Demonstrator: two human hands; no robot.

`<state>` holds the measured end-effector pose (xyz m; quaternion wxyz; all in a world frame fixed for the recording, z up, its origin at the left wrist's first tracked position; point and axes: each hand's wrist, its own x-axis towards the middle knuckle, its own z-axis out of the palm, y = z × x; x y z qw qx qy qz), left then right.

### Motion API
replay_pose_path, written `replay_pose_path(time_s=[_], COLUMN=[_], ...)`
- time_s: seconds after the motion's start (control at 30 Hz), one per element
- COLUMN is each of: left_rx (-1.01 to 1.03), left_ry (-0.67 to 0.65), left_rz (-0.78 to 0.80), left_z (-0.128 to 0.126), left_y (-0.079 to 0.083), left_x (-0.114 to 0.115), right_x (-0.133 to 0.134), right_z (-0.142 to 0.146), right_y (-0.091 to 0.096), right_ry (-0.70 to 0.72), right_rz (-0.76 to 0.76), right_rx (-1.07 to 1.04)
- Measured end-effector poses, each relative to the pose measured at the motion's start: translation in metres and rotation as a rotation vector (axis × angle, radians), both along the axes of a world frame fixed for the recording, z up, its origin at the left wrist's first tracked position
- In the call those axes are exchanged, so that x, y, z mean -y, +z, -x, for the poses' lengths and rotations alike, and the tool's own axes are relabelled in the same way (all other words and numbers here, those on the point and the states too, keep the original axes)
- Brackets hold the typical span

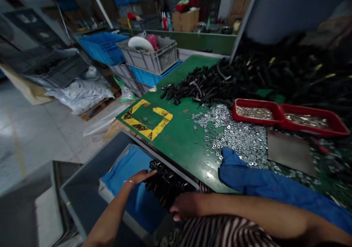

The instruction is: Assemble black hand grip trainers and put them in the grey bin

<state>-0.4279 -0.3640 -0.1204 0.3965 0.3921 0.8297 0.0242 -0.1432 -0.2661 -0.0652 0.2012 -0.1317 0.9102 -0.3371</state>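
A dense group of black parts (166, 184), shiny in places, lies at the right side of a grey bin, over a blue sheet (141, 199). Their exact kind is too dark to make out. My left hand (141, 176), a bracelet at its wrist, presses against the group's left end; one finger stretches along the parts and the others are largely hidden. At the near right end, my right hand (185, 206) is curled with its fingers against the same parts. Both hands grip the group from opposite sides.
The grey bin (82, 177) adjoins a green table (181, 144). On the table are washers and rings (242, 140), red trays (257, 120) of small metal pieces, a metal plate (290, 151), blue cloth (264, 181) and heaped black parts (203, 84). Crates (154, 58) stand beyond.
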Motion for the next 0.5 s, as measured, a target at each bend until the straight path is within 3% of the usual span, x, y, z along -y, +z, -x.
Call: replay_pose_path(time_s=[0.07,0.13,0.23,0.3,0.37,0.43,0.5], left_rx=[-0.132,-0.280,-0.431,-0.380,-0.263,-0.187,-0.209], left_ry=[0.056,0.148,0.222,0.077,-0.150,-0.321,-0.360], left_rz=[-0.058,-0.200,-0.671,-0.927,-1.004,-0.990,-0.904], left_z=[-0.002,-0.010,-0.043,-0.078,-0.115,-0.148,-0.172], left_y=[0.020,0.044,0.085,0.107,0.123,0.131,0.136], left_x=[0.002,-0.001,-0.036,-0.082,-0.143,-0.210,-0.274], right_x=[-0.020,-0.039,-0.057,-0.063,-0.066,-0.069,-0.073], right_z=[-0.044,-0.094,-0.167,-0.207,-0.242,-0.273,-0.300], right_y=[0.023,0.045,0.065,0.069,0.065,0.052,0.034], right_ry=[-0.139,-0.420,-0.817,-1.029,-1.170,-1.250,-1.315], right_rz=[0.102,0.157,0.128,0.004,-0.135,-0.242,-0.319], right_rx=[-0.130,-0.311,-0.515,-0.591,-0.617,-0.616,-0.609])
